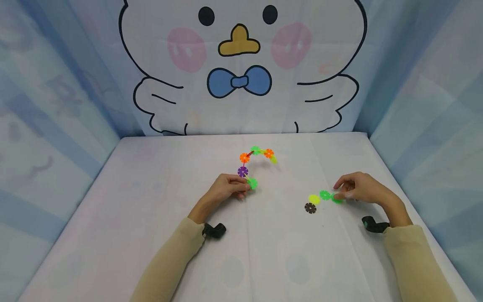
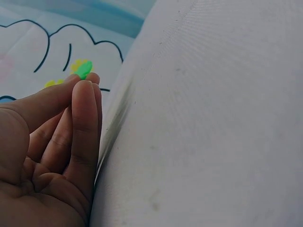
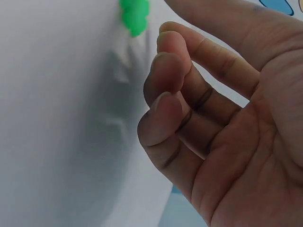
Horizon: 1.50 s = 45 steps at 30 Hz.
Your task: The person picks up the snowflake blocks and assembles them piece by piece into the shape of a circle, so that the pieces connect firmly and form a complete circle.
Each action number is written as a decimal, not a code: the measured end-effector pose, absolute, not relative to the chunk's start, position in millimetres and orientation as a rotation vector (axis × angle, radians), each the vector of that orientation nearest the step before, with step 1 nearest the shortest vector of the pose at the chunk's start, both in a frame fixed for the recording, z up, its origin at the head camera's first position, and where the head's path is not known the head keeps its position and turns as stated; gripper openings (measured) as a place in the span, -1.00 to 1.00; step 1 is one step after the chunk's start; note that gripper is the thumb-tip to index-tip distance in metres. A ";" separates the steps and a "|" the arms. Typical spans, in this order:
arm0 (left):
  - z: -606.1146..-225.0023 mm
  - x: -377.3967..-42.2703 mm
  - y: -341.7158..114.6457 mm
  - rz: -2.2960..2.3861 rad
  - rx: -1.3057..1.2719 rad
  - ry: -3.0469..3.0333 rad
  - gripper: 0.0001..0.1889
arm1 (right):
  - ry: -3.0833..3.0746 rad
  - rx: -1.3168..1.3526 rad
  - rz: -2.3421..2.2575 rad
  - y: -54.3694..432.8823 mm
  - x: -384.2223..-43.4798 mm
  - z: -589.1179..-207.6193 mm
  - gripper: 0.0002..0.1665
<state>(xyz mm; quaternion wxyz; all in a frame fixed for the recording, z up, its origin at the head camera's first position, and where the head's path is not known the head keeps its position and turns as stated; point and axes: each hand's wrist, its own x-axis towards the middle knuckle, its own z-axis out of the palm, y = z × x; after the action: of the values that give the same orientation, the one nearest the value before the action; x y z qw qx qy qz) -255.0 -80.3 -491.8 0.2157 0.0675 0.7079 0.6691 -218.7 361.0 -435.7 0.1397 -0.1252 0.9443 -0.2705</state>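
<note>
In the head view, the left hand (image 1: pixel 229 186) pinches a bright green notched plastic disc (image 1: pixel 253 184), the near end of a curved chain of purple, orange, green and yellow notched plastic discs (image 1: pixel 244 158) near the middle of the white cloth-covered bench (image 1: pixel 151 205). The right hand (image 1: pixel 360 188) is at two green plastic discs (image 1: pixel 325 195), beside a yellow disc (image 1: pixel 314 199) and a dark brown disc (image 1: pixel 310 208). The left wrist view shows thumb and fingertips gripping the green disc edge-on. In the right wrist view, the fingers bend loosely, thumb apart; contact with the green piece is unclear.
</note>
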 end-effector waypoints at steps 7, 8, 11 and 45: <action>-491.9 -255.5 -81.0 1.847 0.180 1.966 -0.71 | 2.737 -0.335 -0.779 364.1 -215.2 -445.8 -0.58; -492.1 -255.6 -80.7 1.848 0.181 1.966 -0.71 | 2.737 -0.333 -0.789 364.2 -215.2 -446.5 -0.59; -492.6 -256.1 -80.3 1.851 0.179 1.962 -0.72 | 2.735 -0.322 -0.810 364.0 -215.4 -447.0 -0.61; -489.8 -255.3 -80.6 1.857 0.177 1.964 -0.73 | 2.401 -0.513 -1.331 245.6 -265.8 -444.0 -0.74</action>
<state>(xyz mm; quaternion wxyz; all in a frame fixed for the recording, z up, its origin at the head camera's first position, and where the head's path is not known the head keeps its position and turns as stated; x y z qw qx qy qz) -255.3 -80.6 -489.8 0.2147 0.0638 0.7080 0.6697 -265.8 245.6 -444.0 0.1733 -0.1810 0.8466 -0.4695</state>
